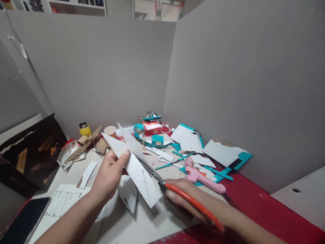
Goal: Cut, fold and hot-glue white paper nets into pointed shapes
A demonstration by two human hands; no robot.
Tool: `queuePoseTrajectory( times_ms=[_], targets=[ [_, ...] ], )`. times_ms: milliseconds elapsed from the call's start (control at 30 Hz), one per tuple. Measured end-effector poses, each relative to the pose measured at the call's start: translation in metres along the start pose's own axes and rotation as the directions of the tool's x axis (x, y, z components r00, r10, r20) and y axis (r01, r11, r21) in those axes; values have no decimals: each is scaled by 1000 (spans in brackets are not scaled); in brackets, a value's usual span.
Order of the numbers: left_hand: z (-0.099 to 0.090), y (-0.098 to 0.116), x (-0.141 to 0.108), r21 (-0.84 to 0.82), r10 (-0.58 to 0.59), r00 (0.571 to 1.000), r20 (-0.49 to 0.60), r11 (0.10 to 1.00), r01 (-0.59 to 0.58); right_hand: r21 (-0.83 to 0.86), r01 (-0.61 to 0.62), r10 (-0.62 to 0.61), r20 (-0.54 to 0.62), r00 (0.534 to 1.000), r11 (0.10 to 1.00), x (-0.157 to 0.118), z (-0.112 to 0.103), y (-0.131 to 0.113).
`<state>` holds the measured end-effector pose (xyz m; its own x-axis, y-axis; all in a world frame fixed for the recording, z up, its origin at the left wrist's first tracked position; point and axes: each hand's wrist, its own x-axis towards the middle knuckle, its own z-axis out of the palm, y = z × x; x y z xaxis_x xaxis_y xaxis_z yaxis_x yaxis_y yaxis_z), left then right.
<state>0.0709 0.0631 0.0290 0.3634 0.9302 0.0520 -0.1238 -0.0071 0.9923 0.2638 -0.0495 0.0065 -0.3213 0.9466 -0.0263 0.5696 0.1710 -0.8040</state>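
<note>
My left hand [110, 171] pinches a piece of white card [142, 181] between thumb and fingers, holding it up above the table. Pencil lines and small marks show on the card. My right hand [184, 195] is wrapped round a pair of scissors [193, 200] with orange handles. The scissor blades lie along a slit in the card, with a strip of it standing up on the far side. Just below, a folded white card piece [128, 193] rests on the table. A sheet with a drawn pattern of lines [62, 203] lies left of my left forearm.
A pink glue gun [203, 179] lies right of the scissors among white and teal card scraps [189, 137]. Behind are a teal card boat [157, 142], a paper cup [110, 131] and a yellow jar [85, 129]. A black box [30, 156] and a phone [24, 222] sit left. Grey partitions [101, 67] enclose the table.
</note>
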Motion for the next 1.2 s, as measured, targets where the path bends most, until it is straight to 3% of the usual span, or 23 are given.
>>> queuePoseTrajectory(
  times_ms=[100, 200, 367, 600, 1000, 1200],
  targets=[
    [5, -5, -4, -2, -45, 998, 54, 999, 45, 41, 18, -18, 1, 1000, 999, 1, 3, 2],
    [8, -11, -8, -42, -69, 993, 93, 996, 73, 63, 37, -32, -74, 997, 997, 4, 12, 9],
    [12, -18, -10, -103, -55, 994, 91, 993, 64, 93, 71, -55, -162, 985, 993, 8, 23, 18],
    [11, -19, -11, -64, -67, 993, 95, 995, 73, 228, 17, 12, -124, 992, 973, 5, 24, 12],
    [9, -11, -8, -53, -93, 986, 137, 993, 101, 299, 18, 28, -149, 988, 954, 6, 30, 3],
    [5, -9, -1, -29, -129, 976, 175, 990, 136, 399, -27, 93, -147, 985, 917, 10, 45, 20]
  ],
)
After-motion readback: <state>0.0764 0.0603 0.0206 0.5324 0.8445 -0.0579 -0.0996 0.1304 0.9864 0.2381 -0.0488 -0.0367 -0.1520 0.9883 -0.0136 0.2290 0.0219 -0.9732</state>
